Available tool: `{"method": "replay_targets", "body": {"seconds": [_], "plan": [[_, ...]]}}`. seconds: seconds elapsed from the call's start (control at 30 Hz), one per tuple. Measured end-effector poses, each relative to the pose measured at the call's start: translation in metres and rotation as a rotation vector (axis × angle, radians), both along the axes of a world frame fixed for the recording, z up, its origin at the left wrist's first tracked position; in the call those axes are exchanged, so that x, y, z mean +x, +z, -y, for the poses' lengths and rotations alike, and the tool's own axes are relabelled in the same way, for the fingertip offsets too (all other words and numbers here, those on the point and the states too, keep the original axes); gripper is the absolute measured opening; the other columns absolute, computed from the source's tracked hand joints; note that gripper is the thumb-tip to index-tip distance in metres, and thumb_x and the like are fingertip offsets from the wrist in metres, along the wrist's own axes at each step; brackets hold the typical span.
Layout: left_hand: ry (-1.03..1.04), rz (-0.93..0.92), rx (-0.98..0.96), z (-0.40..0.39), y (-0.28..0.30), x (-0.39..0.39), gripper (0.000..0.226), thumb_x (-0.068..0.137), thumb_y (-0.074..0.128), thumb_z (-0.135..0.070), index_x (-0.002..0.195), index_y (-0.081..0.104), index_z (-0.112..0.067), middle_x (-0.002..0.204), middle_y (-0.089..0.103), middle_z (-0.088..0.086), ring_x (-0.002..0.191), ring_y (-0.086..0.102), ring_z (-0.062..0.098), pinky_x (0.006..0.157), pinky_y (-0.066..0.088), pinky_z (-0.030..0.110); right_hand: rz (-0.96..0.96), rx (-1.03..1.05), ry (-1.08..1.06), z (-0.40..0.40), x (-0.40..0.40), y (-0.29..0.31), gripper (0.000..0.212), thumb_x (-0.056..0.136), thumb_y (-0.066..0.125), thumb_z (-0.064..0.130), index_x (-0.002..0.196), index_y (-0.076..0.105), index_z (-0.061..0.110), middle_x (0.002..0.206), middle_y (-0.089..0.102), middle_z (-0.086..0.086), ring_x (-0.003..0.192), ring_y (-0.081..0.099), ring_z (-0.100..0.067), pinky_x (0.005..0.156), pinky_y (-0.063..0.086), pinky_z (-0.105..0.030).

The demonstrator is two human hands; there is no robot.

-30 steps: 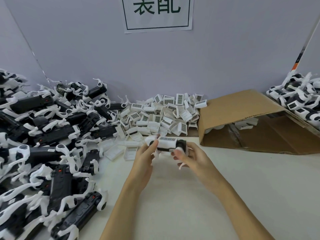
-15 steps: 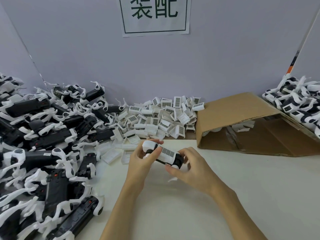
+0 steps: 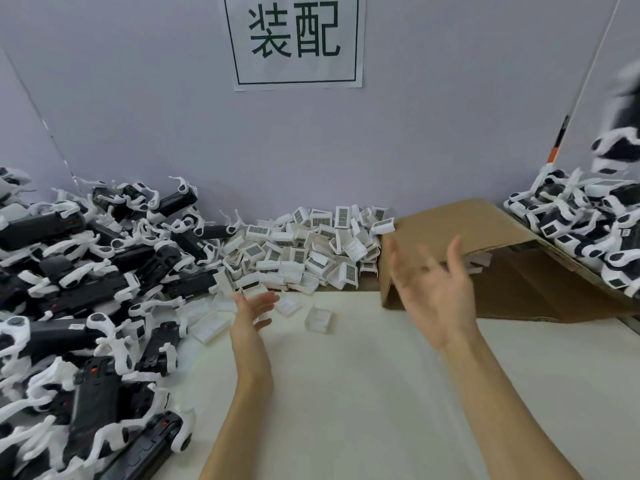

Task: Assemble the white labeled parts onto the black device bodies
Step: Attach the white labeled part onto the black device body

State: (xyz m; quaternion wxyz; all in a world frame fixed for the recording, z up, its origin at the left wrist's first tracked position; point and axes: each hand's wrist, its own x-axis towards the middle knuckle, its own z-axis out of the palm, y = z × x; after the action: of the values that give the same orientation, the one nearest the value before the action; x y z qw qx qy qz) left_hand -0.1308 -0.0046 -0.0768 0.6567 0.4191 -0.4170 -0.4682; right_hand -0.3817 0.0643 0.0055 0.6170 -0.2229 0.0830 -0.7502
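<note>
A blurred black-and-white device (image 3: 618, 143) is in mid-air at the far right, above the pile of assembled devices (image 3: 581, 233). My right hand (image 3: 433, 289) is raised with fingers spread, palm up, holding nothing. Lower and to the left, my left hand (image 3: 254, 311) is flat and empty, just in front of the heap of white labeled parts (image 3: 311, 251). A big pile of black device bodies with white arms (image 3: 86, 289) fills the left side.
A cardboard box (image 3: 485, 251) lies on its side at the right, behind my right hand. A few loose white parts (image 3: 318, 318) lie on the white table (image 3: 346, 393). A paper sign (image 3: 294, 39) hangs on the grey wall.
Both hands held an assembled device half a second ago. Now both are empty, the right hand has swung up and right, and the device flies toward the right pile.
</note>
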Motion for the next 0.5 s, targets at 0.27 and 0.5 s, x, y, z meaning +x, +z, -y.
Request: {"method": "replay_targets", "body": {"seconds": [0.27,0.5], "plan": [[0.296,0.501,-0.068,-0.009,0.002,-0.005,0.014,0.109,0.059,-0.027,0.114,0.072,-0.023,0.115,0.07,-0.009,0.115,0.06,0.021,0.093,0.047,0.034,-0.393,0.406,0.096,0.008,0.054,-0.06,0.055,0.089,0.07,0.05,0.121,0.077,0.006,0.105,0.073,-0.013,0.08,0.071,-0.021,0.067,0.061,-0.03],[0.307,1.763,0.186,0.075,0.071,0.037,0.079,0.098,0.059,-0.019,0.167,0.019,-0.019,0.175,-0.001,0.026,0.161,0.002,0.049,0.126,0.013,0.069,-0.539,0.43,0.18,0.006,0.076,-0.056,0.049,0.101,0.058,0.045,0.119,0.075,0.002,0.093,0.07,-0.014,0.072,0.066,-0.022,0.065,0.054,-0.031]]}}
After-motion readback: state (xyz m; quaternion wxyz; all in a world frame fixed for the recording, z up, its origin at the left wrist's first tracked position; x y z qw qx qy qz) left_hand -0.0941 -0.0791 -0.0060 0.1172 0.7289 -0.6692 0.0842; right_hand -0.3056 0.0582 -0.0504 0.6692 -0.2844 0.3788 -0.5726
